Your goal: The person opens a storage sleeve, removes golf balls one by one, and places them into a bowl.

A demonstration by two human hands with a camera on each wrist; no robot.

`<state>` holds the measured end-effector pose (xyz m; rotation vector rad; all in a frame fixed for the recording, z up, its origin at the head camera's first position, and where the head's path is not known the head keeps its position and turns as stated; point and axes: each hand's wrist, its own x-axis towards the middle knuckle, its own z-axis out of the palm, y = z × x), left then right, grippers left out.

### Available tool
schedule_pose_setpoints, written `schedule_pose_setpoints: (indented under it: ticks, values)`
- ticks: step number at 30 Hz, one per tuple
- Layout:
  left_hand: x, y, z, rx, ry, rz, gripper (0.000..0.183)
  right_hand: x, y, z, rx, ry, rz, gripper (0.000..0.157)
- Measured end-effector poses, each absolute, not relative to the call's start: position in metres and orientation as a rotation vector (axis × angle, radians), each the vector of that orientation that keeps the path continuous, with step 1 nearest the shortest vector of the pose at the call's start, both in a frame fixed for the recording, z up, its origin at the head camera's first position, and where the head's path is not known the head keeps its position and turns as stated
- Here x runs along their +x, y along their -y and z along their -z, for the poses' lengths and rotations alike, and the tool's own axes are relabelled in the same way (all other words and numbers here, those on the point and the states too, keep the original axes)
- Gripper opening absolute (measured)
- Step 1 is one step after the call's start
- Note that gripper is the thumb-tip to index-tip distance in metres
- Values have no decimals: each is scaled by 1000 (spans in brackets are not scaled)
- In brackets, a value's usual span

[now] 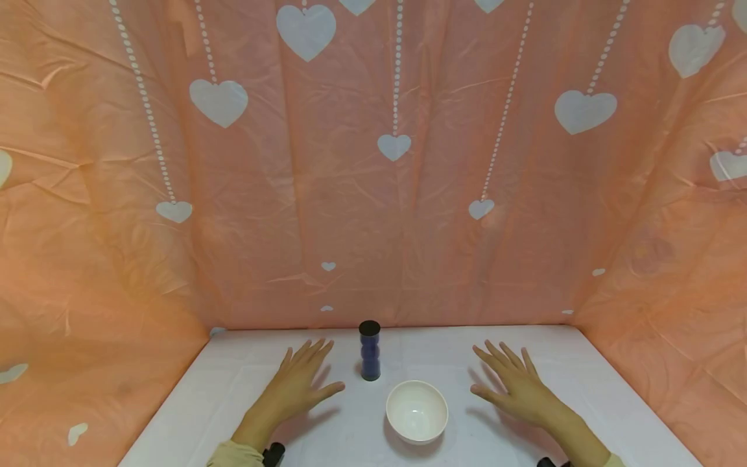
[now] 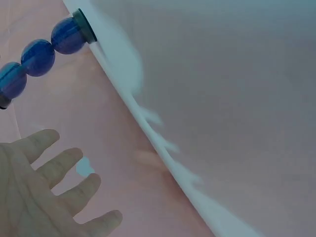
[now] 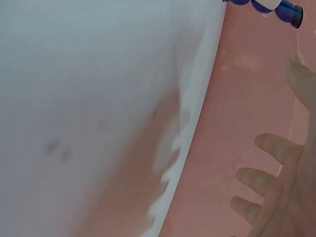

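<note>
My left hand (image 1: pixel 296 389) hovers over the left side of the table, fingers spread and straight, holding nothing. Across from it, my right hand (image 1: pixel 516 389) is held the same way on the right side. Between them a tube of blue balls (image 1: pixel 370 355) stands upright, with a black lid and dark base; it is closer to the left hand, not touched. In the left wrist view the tube (image 2: pixel 38 58) shows its rounded blue balls. Just in front and to its right sits a round white bowl (image 1: pixel 417 412), apart from both hands.
A white tabletop (image 1: pixel 467 441) lies under everything, with hand shadows on it. Peach cloth (image 1: pixel 350 214) with white hearts and dotted strings hangs behind the table and along both sides. Dark wrist devices (image 1: pixel 273 454) are worn below the beige sleeves.
</note>
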<state>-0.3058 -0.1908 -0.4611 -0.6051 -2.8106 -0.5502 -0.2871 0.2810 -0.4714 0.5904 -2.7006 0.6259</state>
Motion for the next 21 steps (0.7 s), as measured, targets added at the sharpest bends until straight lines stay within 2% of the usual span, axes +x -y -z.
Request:
schedule_pose_setpoints:
  ticks: [21]
  values:
    - [-329, 162, 463, -719, 2791, 748, 89, -290, -261, 465, 653, 2674, -655, 75]
